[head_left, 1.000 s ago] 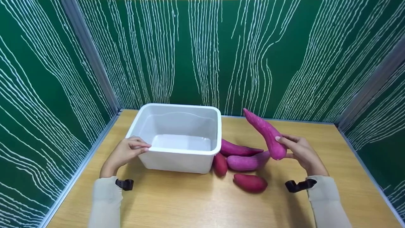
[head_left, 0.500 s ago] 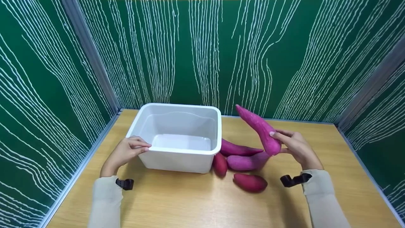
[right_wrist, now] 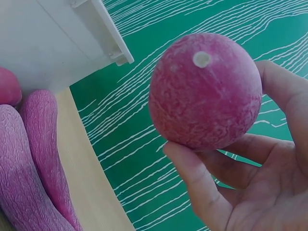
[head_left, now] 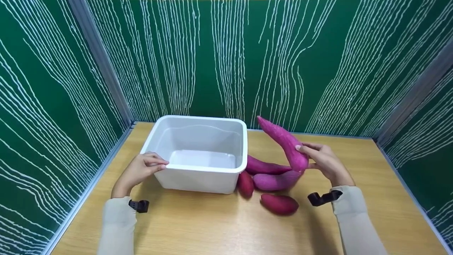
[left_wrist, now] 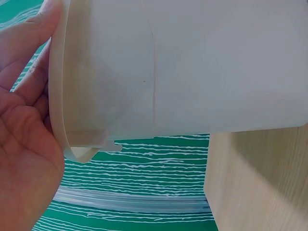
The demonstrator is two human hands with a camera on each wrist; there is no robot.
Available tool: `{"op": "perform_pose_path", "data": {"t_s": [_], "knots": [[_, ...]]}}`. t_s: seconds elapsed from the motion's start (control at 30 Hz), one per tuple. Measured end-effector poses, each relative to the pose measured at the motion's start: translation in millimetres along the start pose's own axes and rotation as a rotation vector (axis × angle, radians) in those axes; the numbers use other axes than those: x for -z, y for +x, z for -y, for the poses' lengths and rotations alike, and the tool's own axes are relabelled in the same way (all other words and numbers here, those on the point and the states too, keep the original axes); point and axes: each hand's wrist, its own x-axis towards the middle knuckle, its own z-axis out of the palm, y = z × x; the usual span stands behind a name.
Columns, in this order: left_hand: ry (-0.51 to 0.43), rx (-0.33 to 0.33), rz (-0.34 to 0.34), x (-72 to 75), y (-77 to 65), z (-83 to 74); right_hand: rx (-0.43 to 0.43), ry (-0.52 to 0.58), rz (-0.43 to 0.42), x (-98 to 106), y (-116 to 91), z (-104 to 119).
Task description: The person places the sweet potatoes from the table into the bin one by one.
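Note:
My right hand (head_left: 329, 164) grips the thick end of a long magenta sweet potato (head_left: 285, 143), raised above the table with its thin end pointing up and left. In the right wrist view its round end (right_wrist: 204, 96), with a pale spot, sits between thumb and fingers. My left hand (head_left: 139, 173) pinches the near left corner of the rim of a white plastic bin (head_left: 201, 182), whose visible floor is bare. Right of the bin lie a long purple sweet potato (head_left: 265, 166), a paler purple one (head_left: 272, 181) and two small red ones (head_left: 246, 184).
The wooden table (head_left: 212, 226) has green walls (head_left: 201, 71) with wavy white lines behind it and on both sides. Metal posts (head_left: 102, 60) stand at the corners. The bin's outer wall (left_wrist: 216, 62) fills much of the left wrist view.
My right hand has carried the long sweet potato left toward the bin and slightly up. My left hand, the bin and the sweet potatoes on the table have stayed put.

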Motion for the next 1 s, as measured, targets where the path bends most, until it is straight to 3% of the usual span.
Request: {"op": "perform_pose_path", "data": {"t_s": [0.37,1.0], "knots": [[0.026,-0.014,-0.005,0.0,0.0,2.5,0.041,0.05,0.032,-10,7,13],[0.002,0.013,0.007,-0.4,0.2,0.7,0.05,0.007,0.073,-35,16,39]]}}
